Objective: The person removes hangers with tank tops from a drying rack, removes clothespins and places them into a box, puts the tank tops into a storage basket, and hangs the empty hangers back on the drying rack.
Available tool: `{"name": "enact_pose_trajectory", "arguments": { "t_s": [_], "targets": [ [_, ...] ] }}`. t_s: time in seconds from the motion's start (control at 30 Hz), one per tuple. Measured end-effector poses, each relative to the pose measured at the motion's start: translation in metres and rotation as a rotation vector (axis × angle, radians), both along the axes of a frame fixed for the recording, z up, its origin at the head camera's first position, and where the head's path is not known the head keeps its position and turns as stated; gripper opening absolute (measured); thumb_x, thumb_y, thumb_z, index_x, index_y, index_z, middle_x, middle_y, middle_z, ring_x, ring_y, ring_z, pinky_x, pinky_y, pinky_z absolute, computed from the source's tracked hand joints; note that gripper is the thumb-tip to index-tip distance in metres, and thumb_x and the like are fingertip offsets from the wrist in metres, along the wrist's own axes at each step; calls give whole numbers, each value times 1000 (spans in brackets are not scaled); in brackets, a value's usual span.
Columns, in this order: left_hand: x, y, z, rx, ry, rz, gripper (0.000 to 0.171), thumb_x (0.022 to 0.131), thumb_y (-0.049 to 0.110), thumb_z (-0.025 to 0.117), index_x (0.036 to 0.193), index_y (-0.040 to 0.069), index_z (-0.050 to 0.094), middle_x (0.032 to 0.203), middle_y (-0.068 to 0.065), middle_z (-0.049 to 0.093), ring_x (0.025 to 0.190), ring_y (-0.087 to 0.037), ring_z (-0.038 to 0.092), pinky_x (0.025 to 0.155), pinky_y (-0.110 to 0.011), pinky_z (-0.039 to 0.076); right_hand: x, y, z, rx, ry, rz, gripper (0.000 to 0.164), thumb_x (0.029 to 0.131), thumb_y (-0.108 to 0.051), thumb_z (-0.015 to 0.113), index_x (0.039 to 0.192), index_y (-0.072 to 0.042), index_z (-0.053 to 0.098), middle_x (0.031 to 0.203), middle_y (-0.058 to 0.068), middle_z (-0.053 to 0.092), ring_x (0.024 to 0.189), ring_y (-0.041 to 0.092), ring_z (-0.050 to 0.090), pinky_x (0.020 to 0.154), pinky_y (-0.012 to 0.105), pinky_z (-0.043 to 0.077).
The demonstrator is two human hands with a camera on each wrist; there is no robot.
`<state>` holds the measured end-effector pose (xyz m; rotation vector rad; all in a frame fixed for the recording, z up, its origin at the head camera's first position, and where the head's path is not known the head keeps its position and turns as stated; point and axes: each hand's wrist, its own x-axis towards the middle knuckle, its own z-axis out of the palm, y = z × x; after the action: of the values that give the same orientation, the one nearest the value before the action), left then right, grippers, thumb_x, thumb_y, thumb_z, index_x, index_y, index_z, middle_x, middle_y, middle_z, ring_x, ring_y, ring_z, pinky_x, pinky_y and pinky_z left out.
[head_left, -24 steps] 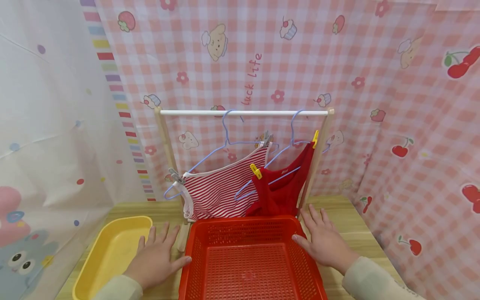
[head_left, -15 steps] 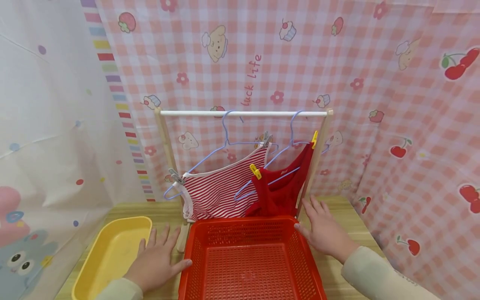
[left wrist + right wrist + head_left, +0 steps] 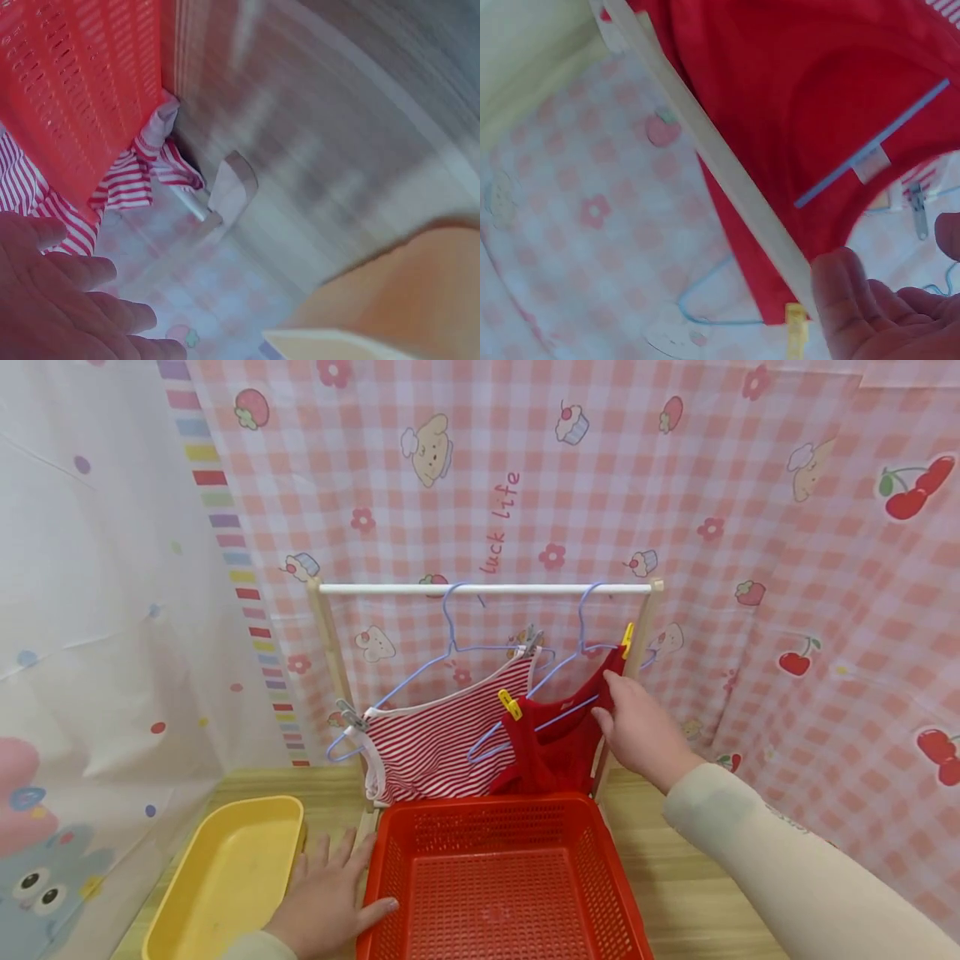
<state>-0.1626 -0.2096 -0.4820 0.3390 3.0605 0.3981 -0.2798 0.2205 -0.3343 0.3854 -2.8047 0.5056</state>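
A red sleeveless top (image 3: pixel 555 756) hangs from a blue hanger (image 3: pixel 582 618), held by two yellow clothespins (image 3: pixel 510 704). My right hand (image 3: pixel 647 727) is raised at its right shoulder strap, fingers extended beside the rack's right wooden post (image 3: pixel 727 169). In the right wrist view a yellow clothespin (image 3: pixel 796 330) sits just past the fingertips. My left hand (image 3: pixel 328 893) lies spread at the left side of the red basket (image 3: pixel 487 803), thumb over its rim. Behind the basket hangs a red-and-white striped top (image 3: pixel 442 743), pinned with grey clothespins (image 3: pixel 351 714) to another blue hanger.
Both hangers hook over the white bar (image 3: pixel 487 588) of the drying rack. A yellow tray (image 3: pixel 296 806) stands left of my left hand. The wooden tabletop (image 3: pixel 690 868) extends right of the basket, and a pink checked curtain (image 3: pixel 675 468) closes the back.
My right hand has left the basket's right rim and risen to the red top's right strap. The left hand has shifted slightly right and nearer. The view has tilted a little.
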Motion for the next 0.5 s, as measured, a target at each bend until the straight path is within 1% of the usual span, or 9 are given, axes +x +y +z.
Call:
{"name": "enact_pose_trajectory", "arguments": {
  "t_s": [0.07, 0.17, 0.23, 0.37, 0.5],
  "targets": [
    [0, 3, -1, 17, -31, 1, 100, 88, 68, 71, 161, 9, 40, 164, -29, 39, 146, -69, 27, 110, -86, 24, -5, -4, 10, -10, 21, -4, 63, 107, -19, 58, 157, 9, 34, 155, 32, 46, 145, 49, 45, 121, 62, 37],
    [1, 6, -4, 42, -76, 6, 100, 88, 68, 72, 162, 9, 40, 166, -28, 36, 148, -69, 25, 111, -87, 20, -11, -10, 21, -38, 14, -2, 60, 107, -16, 58, 156, 9, 35, 153, 32, 46, 144, 48, 44, 122, 61, 36],
    [2, 9, -7, 51, -95, 9, 101, 87, 68, 73, 162, 9, 40, 166, -27, 36, 148, -69, 24, 111, -87, 18, -16, -13, 27, -60, 7, -7, 54, 107, -16, 57, 152, 8, 38, 149, 31, 47, 140, 46, 47, 120, 61, 39],
    [3, 15, -10, 66, -102, 17, 103, 85, 68, 75, 161, 6, 40, 166, -26, 37, 148, -68, 26, 112, -87, 18, -27, -16, 36, -76, 12, -12, 48, 106, -13, 57, 146, 7, 41, 142, 29, 50, 130, 45, 53, 115, 60, 44],
    [3, 18, -11, 74, -102, 24, 105, 84, 66, 77, 161, 5, 40, 167, -24, 37, 148, -67, 27, 112, -85, 22, -37, -17, 43, -57, -1, -21, 54, 104, -8, 53, 153, 11, 36, 147, 32, 48, 138, 47, 49, 120, 60, 40]
  ]
}}
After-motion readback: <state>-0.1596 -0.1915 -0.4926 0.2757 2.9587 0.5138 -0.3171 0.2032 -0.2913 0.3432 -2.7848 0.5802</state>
